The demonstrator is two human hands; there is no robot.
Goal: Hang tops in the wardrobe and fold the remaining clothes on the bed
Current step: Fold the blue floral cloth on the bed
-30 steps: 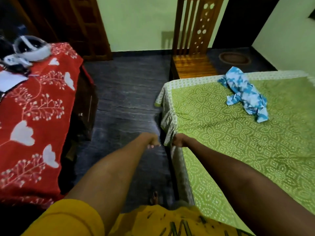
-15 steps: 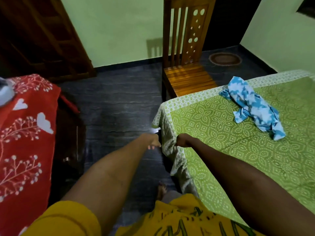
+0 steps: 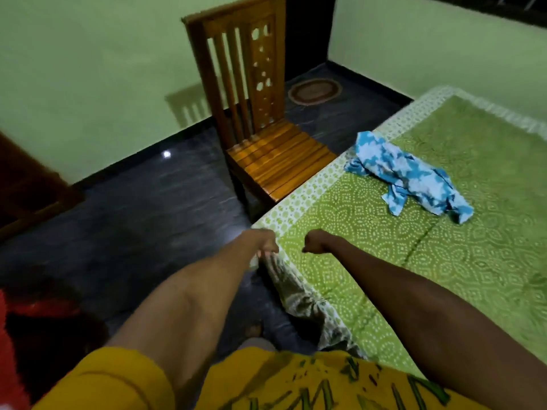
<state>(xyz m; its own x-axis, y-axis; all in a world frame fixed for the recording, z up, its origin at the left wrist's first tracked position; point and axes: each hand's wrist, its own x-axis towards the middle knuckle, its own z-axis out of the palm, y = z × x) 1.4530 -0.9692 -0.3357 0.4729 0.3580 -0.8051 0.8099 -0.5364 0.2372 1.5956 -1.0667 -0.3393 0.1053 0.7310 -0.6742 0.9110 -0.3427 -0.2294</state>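
Gripping bedsheet edge: left hand | right hand fisted | garment well beyond

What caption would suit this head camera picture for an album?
Two fisted hands, left hand and right hand, over the green patterned bedspread, a crumpled blue-and-white garment beyond.

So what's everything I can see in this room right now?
Crumpled blue-and-white patterned garment: one, lying on the bed near its far edge.
Green patterned bedspread: one, with a pale border, covering the bed on the right.
Slatted wooden chair: one, orange-brown, on the floor touching the bed's corner.
Oval woven mat: one, brown, on the dark floor behind the chair.
Red cloth: one, at the lower left edge.
Yellow printed shirt: one, worn by the person.
Left hand: fingers curled, at the bedspread's corner edge.
Right hand: fist, above the bedspread.
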